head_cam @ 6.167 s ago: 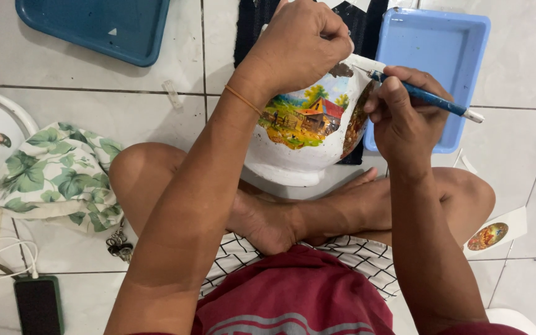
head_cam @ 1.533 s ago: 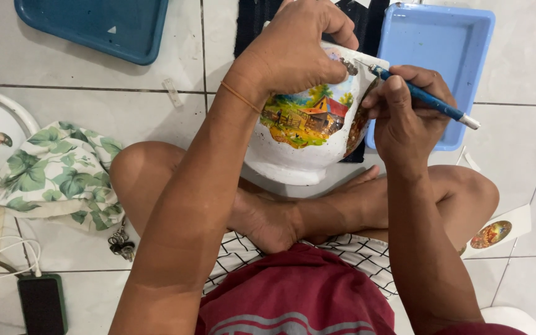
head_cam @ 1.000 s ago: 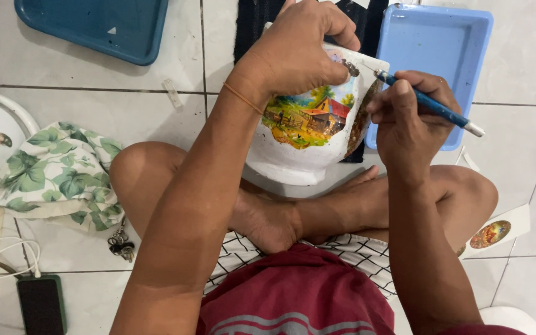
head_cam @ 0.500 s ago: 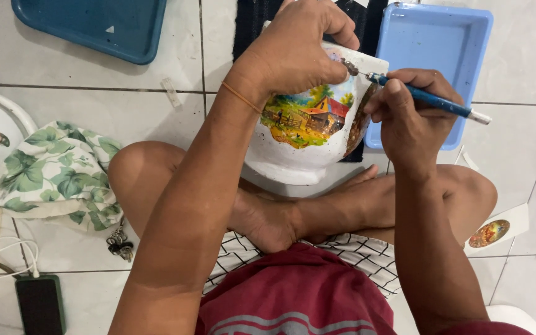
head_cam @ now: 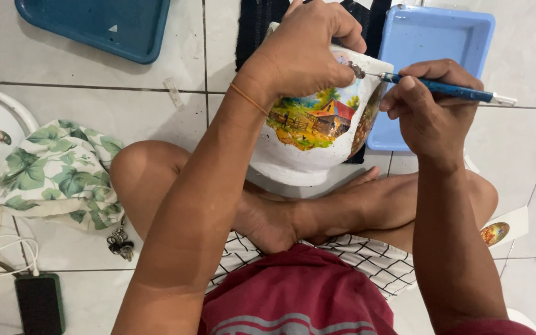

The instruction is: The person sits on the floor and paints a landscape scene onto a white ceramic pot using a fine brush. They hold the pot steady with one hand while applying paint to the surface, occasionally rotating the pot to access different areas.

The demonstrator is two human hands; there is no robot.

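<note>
Above crossed legs, my left hand (head_cam: 302, 53) grips white pot (head_cam: 317, 133) rim, fingers clenched. Right hand (head_cam: 426, 111) pinches blue brush (head_cam: 442, 90), tip at rim. Farmhouse picture finished-looking; right-side picture seemingly unfinished.

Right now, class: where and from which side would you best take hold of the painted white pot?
Probably the rim of the white pot, from above, as the left hand does: fingers hook over the open mouth. This leaves the picture side free for the brush in the right hand.
</note>
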